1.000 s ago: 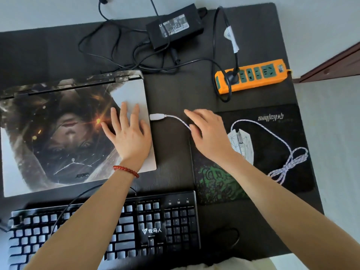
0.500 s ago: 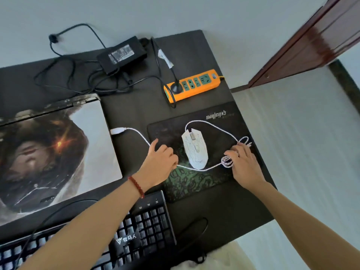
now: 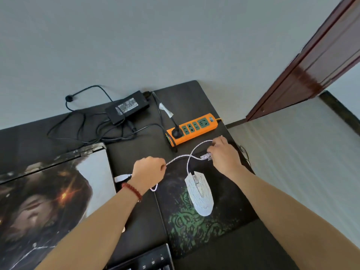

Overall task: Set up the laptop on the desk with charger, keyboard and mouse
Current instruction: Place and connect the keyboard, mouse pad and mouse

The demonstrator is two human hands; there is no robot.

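Note:
The closed laptop [image 3: 48, 195], its lid covered by a dark picture skin, lies at the left of the black desk [image 3: 194, 98]. A white mouse [image 3: 199, 193] sits on the dark mouse pad [image 3: 229, 207]. Its white braided cable [image 3: 178, 159] runs between my two hands, and the white USB plug [image 3: 121, 177] lies beside the laptop's right edge. My left hand [image 3: 149, 171] grips the cable near the plug end. My right hand [image 3: 224, 156] pinches the bundled part of the cable above the mouse. The black charger brick [image 3: 127, 107] lies at the back. Only a corner of the keyboard [image 3: 150, 259] shows.
An orange power strip [image 3: 194, 127] with one black plug in it lies behind the mouse pad. Tangled black charger cords [image 3: 87, 127] spread behind the laptop. The desk ends just right of the pad, with pale floor and a dark wooden door [image 3: 315, 61] beyond.
My right hand has carried the bundled cable from the mouse's right side up toward the power strip. My left hand has lifted the cable off the pad. The view tilted upward.

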